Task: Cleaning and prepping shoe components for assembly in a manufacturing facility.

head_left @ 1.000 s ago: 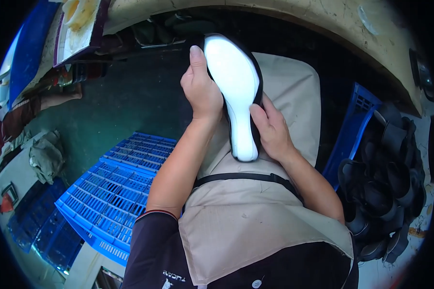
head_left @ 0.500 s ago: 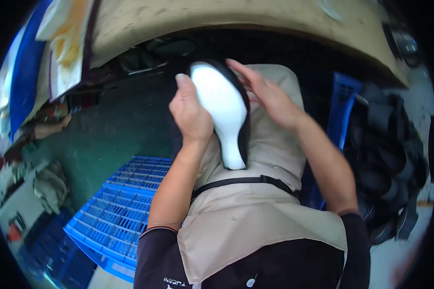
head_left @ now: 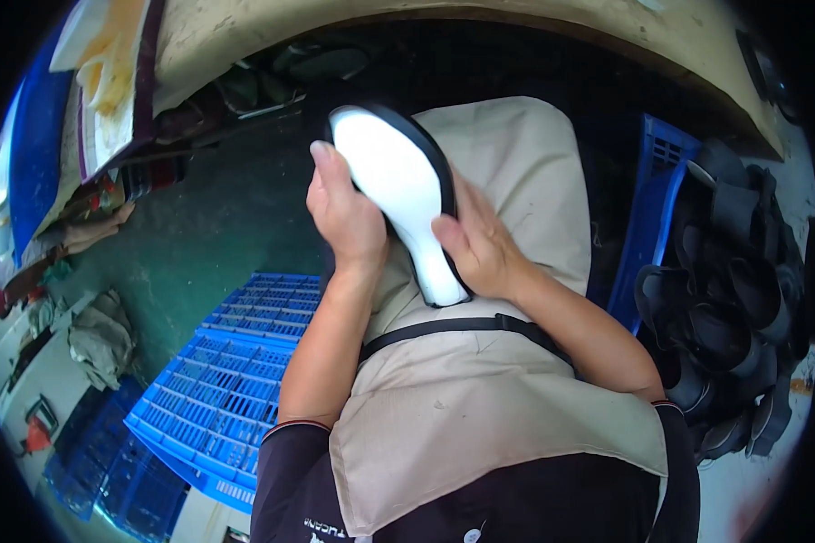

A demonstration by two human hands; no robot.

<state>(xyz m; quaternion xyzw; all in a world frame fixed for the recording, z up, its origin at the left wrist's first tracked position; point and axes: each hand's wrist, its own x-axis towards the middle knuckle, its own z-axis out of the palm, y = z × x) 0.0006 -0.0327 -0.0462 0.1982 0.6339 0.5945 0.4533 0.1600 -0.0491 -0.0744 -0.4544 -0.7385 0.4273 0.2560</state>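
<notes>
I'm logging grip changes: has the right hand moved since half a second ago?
Yes. Judged against the blue crate at right, the right hand has come down the view, from the wide end of the sole to its narrow part.

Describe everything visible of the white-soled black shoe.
The black shoe with a smooth, plastic-looking white sole is held sole up, wide end pointing away and leftward, narrow end toward the body. A black edge rims it. The left hand holds its left side, the right hand its right, thumb at the narrowing. It is over the beige cloth apron; contact there is unclear. The upper is mostly hidden.
</notes>
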